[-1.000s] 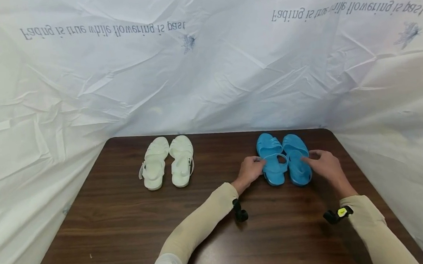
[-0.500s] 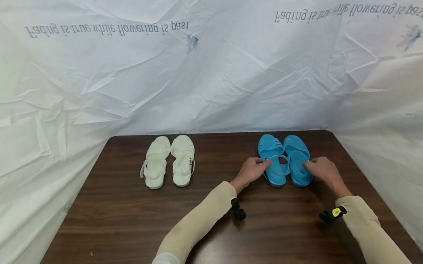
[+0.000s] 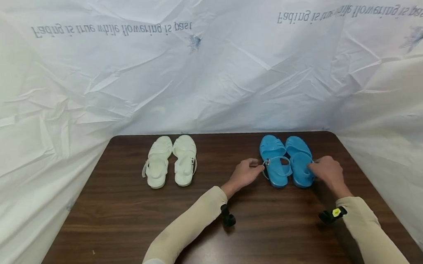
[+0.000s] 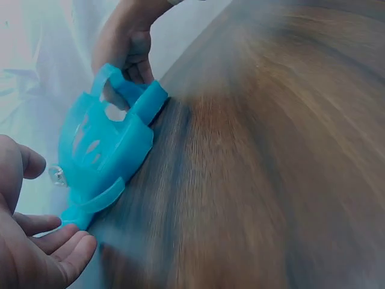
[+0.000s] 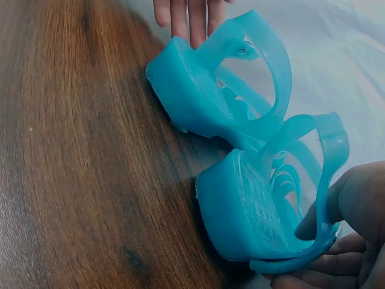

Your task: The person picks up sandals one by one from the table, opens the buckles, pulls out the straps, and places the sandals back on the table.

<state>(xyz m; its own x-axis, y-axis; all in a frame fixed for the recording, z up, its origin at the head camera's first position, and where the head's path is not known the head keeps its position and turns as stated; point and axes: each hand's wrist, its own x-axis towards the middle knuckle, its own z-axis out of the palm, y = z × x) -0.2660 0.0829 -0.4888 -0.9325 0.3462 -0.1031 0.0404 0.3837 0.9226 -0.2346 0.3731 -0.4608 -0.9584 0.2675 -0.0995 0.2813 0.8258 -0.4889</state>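
A pair of blue sandals stands side by side at the right rear of the table in the head view. My left hand (image 3: 243, 173) is just left of the left blue sandal (image 3: 279, 174), beside its buckle. Its thumb and fingers are spread apart in the left wrist view, with nothing held between them. At the other sandal's outer side, my right hand (image 3: 329, 173) pinches the ankle strap (image 5: 328, 198) of the right blue sandal (image 3: 302, 169). The right thumb lies inside that strap, the fingers outside and below it. Both sandals point toward the back edge.
Two white sandals (image 3: 157, 171) stand as a pair at the left rear of the brown wooden table (image 3: 110, 223). Wrinkled white sheeting (image 3: 211, 78) with printed text hangs behind the table and along both sides.
My left hand has drawn back leftward from the left blue sandal, so its buckle now shows. The right hand has shifted slightly and keeps to the right sandal's outer strap.
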